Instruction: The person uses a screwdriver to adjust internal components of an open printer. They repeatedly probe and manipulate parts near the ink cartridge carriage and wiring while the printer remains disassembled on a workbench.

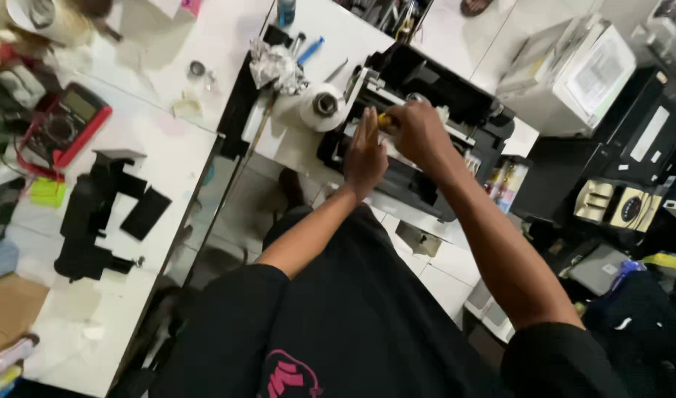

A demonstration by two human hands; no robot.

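Two hands worked on a black printer (419, 140) with its cover off. The right hand (419, 133) was closed around a yellow tool handle (384, 120), likely a screwdriver, held over the printer. The left hand (365, 155) was open and flat, pressed against the printer just beside the right hand. A white tape roll (323, 105) sat on the tabletop (176, 147) just left of both hands.

A white worktop (168, 158) carries a red-cased meter with a grey screen (65, 121), loose black plastic printer parts (102, 214), a white paper roll (321, 105), crumpled foil-like wrapping (275, 66), and what seems a small metal ring (197, 69). A black opened printer (419, 125) rests at its edge.
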